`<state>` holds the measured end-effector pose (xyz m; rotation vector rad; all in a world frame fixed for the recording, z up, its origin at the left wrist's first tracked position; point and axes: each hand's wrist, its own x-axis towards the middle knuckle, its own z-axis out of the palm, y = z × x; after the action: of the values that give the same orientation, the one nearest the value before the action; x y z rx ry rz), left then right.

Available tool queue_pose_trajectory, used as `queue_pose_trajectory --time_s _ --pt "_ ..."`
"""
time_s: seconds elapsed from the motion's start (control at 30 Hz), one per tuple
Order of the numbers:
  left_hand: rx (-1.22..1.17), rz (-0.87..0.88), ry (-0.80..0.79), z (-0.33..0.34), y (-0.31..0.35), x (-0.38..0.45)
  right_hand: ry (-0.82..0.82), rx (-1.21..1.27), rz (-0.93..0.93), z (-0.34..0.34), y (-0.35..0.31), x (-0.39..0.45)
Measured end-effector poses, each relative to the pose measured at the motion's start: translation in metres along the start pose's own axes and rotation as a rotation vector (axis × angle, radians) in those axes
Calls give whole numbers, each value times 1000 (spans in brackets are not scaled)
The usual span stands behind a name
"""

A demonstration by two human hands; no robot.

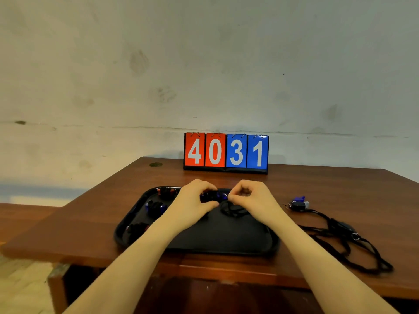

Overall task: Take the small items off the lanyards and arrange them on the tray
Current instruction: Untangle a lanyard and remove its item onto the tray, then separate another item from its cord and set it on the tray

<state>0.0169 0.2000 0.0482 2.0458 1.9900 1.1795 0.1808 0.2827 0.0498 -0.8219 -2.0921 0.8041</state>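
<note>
A black tray [226, 241] lies on the brown table. Over its far edge, my left hand [192, 200] grips a small blue and black item [210, 196]. My right hand [251, 198] pinches the end of that item's black lanyard [233, 208], whose cord lies coiled on the tray below my fingers. Three small items rest on the tray's left side: one with red parts [166, 191] at the back, a blue one [155, 206] in the middle, a dark one [136, 230] near the front.
To the right of the tray, another blue item [298, 202] sits on the table, attached to a heap of black lanyards [347, 243] that reaches the table's front right. A score board [226, 152] reading 4031 stands at the back against the wall.
</note>
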Motion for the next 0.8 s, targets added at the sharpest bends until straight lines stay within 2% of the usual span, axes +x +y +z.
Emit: queue_pose_trajectory --time_s 0.17,0.43,0.6,0.7,0.8 --pt "61 -81 -82 -9 -13 -31 -162 -105 15 24 -6 -19" --pt "38 -155 -163 -8 -25 -55 -263 -172 58 43 -5 -33" --pt "35 -169 -223 -8 -25 -54 -270 -192 53 44 -3 -34" --pt "-23 -153 -160 -10 -20 -53 -234 -189 50 38 -3 -33" --pt "-33 -108 -103 -8 -11 -48 -129 -154 42 29 -1 -31"
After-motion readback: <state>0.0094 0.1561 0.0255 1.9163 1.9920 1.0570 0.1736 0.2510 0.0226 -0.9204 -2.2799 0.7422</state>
